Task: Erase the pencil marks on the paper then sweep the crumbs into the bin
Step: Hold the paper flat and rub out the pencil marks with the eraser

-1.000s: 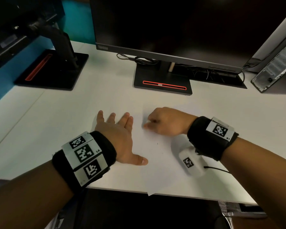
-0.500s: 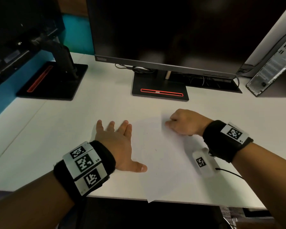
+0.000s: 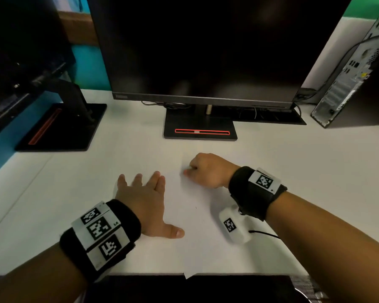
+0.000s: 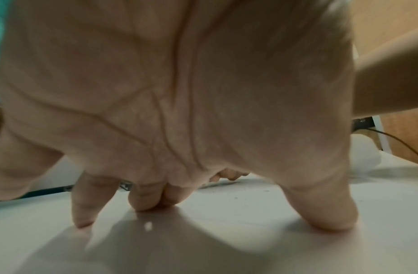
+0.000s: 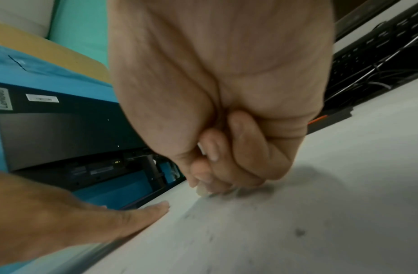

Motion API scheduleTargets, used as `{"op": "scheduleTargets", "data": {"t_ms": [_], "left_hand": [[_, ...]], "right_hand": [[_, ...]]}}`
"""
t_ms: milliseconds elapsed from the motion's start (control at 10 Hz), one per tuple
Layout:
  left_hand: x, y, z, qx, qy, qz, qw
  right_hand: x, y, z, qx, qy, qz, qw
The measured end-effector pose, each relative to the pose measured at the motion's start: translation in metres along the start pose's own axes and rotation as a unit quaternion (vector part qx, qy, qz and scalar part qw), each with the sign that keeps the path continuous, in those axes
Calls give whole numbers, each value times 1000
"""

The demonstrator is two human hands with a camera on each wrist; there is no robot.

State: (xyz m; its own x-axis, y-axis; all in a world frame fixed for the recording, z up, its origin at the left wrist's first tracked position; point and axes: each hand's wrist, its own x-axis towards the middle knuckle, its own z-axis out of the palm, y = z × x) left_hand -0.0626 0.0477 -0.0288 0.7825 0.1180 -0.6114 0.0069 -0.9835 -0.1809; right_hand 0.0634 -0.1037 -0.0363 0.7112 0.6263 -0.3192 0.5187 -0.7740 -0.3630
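Observation:
A white sheet of paper [image 3: 190, 228] lies on the white desk [image 3: 74, 171], its near corner hanging over the front edge. My left hand [image 3: 144, 193] lies flat with spread fingers, pressing on the paper's left edge. My right hand [image 3: 192, 170] is curled at the paper's far part and pinches a small pale eraser [image 5: 201, 191] against the sheet; the eraser is mostly hidden by the fingers. Dark crumbs [image 5: 299, 231] and faint grey smudges lie on the paper beside the right hand. Specks of crumbs [image 4: 236, 197] also show past the left thumb. No bin is in view.
A dark monitor stands behind on a black base [image 3: 200, 130]. A second monitor's stand [image 3: 59, 127] is at the far left, a computer tower [image 3: 354, 84] at the far right. Cables run behind the base. The desk's front edge [image 3: 140, 274] is just under my wrists.
My right hand slid right across the paper, then back left towards the left hand, still pinching the eraser. The left hand has stayed flat in place. The head view has tilted up.

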Motion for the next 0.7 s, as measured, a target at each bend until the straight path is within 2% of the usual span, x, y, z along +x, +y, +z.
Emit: {"op": "scheduleTargets", "data": {"t_ms": [100, 200, 300, 400, 500, 600, 700], "left_hand": [[0, 0, 0, -1, -2, -1, 1000], [0, -1, 1, -5, -6, 2, 1000], [1, -2, 2, -5, -1, 3, 1000], [1, -1, 3, -8, 2, 4, 1000], [0, -2, 3, -10, 1, 5, 1000], [0, -3, 3, -12, 3, 8, 1000], [0, -2, 2, -12, 7, 6, 1000]], "right_hand": [[7, -2, -1, -6, -9, 15, 1000], [12, 8, -9, -18, 7, 58, 998], [12, 5, -12, -35, 24, 68, 997], [6, -10, -3, -19, -24, 14, 999], [3, -9, -6, -7, -31, 32, 999], [6, 5, -20, -29, 6, 91, 995], [4, 2, -16, -50, 21, 85, 995]]}}
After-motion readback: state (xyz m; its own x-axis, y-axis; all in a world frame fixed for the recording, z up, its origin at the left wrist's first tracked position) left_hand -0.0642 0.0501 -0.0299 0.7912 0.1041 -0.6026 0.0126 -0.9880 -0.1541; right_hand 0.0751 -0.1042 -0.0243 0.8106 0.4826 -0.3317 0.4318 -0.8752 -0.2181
